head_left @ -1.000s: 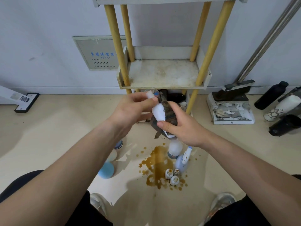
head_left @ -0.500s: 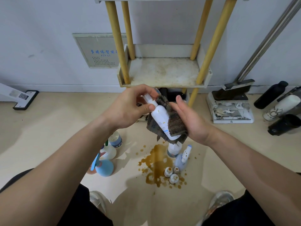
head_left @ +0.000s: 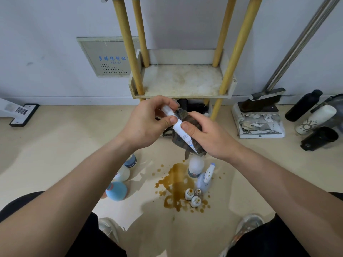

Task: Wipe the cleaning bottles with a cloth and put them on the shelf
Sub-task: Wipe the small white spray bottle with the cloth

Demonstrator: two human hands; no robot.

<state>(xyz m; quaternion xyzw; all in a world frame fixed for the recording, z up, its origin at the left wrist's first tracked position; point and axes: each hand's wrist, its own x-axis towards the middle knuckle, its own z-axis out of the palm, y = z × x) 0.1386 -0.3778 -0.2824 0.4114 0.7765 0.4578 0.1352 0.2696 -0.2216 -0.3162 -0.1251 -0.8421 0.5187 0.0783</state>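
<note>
Your left hand [head_left: 148,121] pinches the cap end of the white bottle [head_left: 178,129], thumb on one side and fingers curled over the other. Your right hand [head_left: 209,134] is clamped round the bottle's lower half with the dark brown cloth [head_left: 192,120] bunched between palm and bottle, thumb pressed right on the white plastic. The bottle is tilted, cap pointing up and to the left, held in the air just in front of the shelf [head_left: 182,80], not on it yet. That middle tier looks stained and has nothing standing on it

Down on the floor between your knees there's a brown spill [head_left: 178,184], with three small bottles [head_left: 193,197] standing at its near edge, a spray bottle [head_left: 205,179] just beside them and a white round bottle [head_left: 195,165] right behind that. Off to the left, well apart from the puddle, is a blue round bottle [head_left: 117,191] and a blue-capped bottle [head_left: 130,161] near it. A dustpan [head_left: 258,123] sits by the wall on the right
</note>
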